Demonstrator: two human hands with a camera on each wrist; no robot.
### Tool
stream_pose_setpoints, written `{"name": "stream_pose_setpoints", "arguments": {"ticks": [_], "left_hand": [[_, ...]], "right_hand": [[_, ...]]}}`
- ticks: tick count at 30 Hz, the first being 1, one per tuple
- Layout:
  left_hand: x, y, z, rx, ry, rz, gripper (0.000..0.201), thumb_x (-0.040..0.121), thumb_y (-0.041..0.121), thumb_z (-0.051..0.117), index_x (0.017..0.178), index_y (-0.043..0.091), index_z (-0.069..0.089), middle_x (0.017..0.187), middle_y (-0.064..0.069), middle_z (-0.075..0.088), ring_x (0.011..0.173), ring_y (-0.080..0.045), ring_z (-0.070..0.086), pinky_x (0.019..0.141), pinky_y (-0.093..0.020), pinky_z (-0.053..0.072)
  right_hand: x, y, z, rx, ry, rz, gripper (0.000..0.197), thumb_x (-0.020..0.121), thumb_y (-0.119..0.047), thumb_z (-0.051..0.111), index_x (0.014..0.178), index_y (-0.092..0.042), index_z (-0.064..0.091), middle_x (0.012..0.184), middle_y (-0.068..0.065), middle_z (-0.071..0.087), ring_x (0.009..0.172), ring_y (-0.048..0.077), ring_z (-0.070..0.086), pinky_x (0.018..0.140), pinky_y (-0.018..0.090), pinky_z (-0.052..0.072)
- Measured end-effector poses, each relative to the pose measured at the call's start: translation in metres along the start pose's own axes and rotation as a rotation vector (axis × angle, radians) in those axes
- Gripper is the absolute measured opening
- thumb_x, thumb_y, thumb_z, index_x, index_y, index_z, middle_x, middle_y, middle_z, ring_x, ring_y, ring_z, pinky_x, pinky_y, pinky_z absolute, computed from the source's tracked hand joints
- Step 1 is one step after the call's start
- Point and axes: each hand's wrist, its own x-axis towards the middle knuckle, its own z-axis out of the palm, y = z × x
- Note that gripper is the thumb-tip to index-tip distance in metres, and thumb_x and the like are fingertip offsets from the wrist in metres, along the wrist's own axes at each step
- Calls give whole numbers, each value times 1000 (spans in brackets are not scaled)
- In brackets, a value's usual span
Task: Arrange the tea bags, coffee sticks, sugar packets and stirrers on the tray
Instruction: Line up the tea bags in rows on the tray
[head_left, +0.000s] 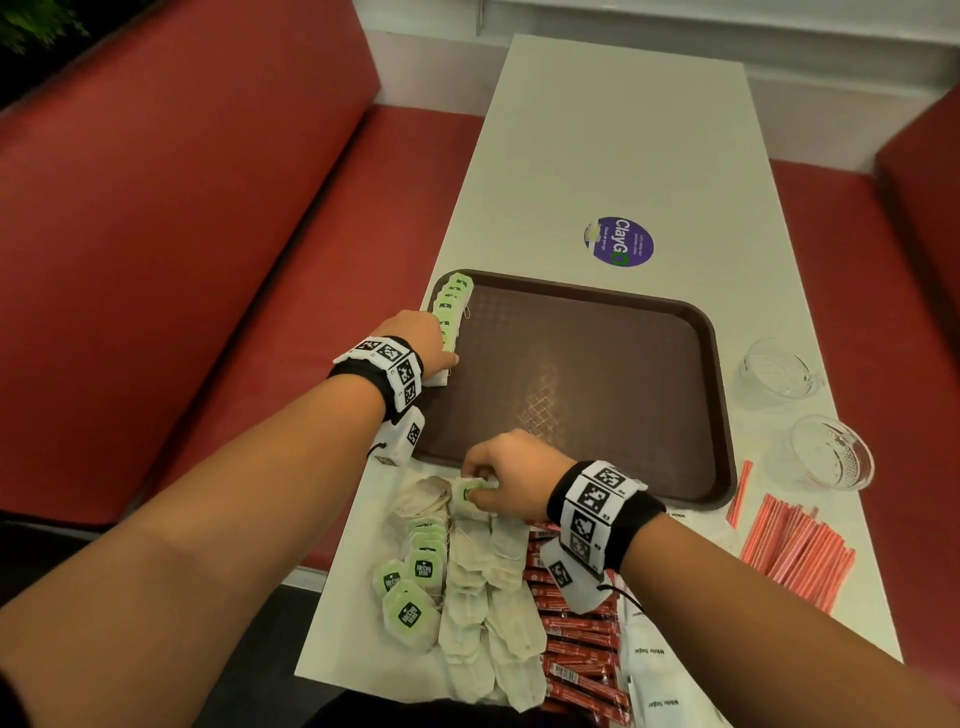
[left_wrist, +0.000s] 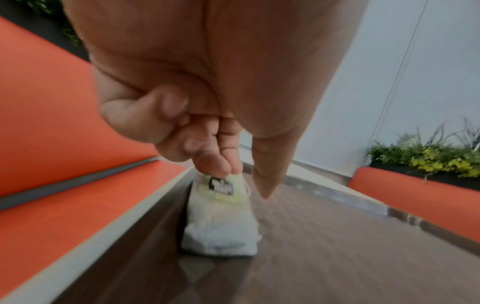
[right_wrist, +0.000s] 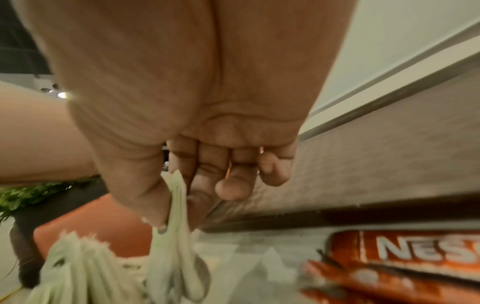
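Note:
A brown tray (head_left: 649, 322) lies on the white table (head_left: 613, 156). A row of green-tagged tea bags (head_left: 451, 304) stands along its left rim. My left hand (head_left: 434, 348) rests at the near end of that row, fingertips pinching the top of the nearest tea bag (left_wrist: 221, 216). Just before the tray's near edge, my right hand (head_left: 485, 486) pinches green tea bag tags (right_wrist: 174, 242) from the loose pile of tea bags (head_left: 467, 587). Red coffee sticks (head_left: 571, 623), white sugar packets (head_left: 654, 670) and orange stirrers (head_left: 795, 551) lie near the front edge.
Two glass cups (head_left: 779, 374) (head_left: 831, 452) stand right of the tray. A purple round sticker (head_left: 618, 241) marks the table beyond it. Red bench seats (head_left: 208, 234) flank the table on both sides. Most of the tray's floor is bare.

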Motion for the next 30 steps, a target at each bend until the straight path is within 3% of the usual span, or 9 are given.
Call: {"name": "stream_pose_setpoints", "arguments": {"ticks": [4,8,13,17,19,22,24,26,30], "left_hand": [[-29,-4,-12,-233,63,124,24,87,55,63,86,30,64,89,8,64,83,-13,62,72,-30,50],[-78,-4,-20,-456,36,327,20,88,52,67,83,32,68,82,12,68,66,5,58,64,-20,42],[-120,-6,-11,-644,-112,459,19,79,37,81,92,26,73,82,8,72,69,-2,64,68,-19,51],[-133,-5,3,-716,-34,455,7,84,25,78,90,23,74,75,0,71,69,-21,66,69,-39,59],[-136,-6,8,-721,27,439,3,86,25,77,86,25,74,73,0,70,70,-24,64,70,-45,57],[-140,-10,12,-731,110,408,7,90,25,72,84,27,70,70,5,65,64,-17,59,66,-40,55],[-143,-12,12,-759,175,394,9,91,21,71,84,27,68,67,14,63,61,-2,52,62,-24,48],[-144,-14,13,-781,202,379,11,91,18,71,84,26,68,68,22,63,63,1,54,63,-11,42],[-143,-18,12,-811,225,387,12,91,18,71,84,28,68,71,18,64,64,-1,54,64,-17,44]], "right_hand": [[-3,7,-10,116,106,3,8,86,-25,70,91,-20,68,80,-4,66,67,8,56,63,21,45],[-6,10,-19,221,217,20,7,84,-23,71,86,-21,65,83,-4,67,74,11,60,68,26,48],[-8,12,-18,407,302,27,12,84,-20,73,78,-22,63,68,-10,62,56,-1,52,56,17,42],[-10,10,-13,476,326,3,14,86,-18,73,79,-16,61,66,-8,59,55,2,48,55,21,42],[-12,10,-14,511,345,8,18,87,-17,73,79,-17,58,67,-7,60,57,4,54,57,25,46],[-16,13,-14,623,314,13,19,94,-15,66,82,-17,52,73,2,70,70,17,72,69,40,57],[-17,13,-15,690,304,21,15,98,-10,55,87,-15,47,80,6,73,73,26,72,74,47,57],[-20,11,-17,715,346,21,10,101,-11,48,93,-14,42,82,7,64,64,24,61,66,43,51],[-20,7,-21,618,380,-24,18,97,-23,64,111,-21,54,73,0,48,59,10,42,58,22,40]]}}
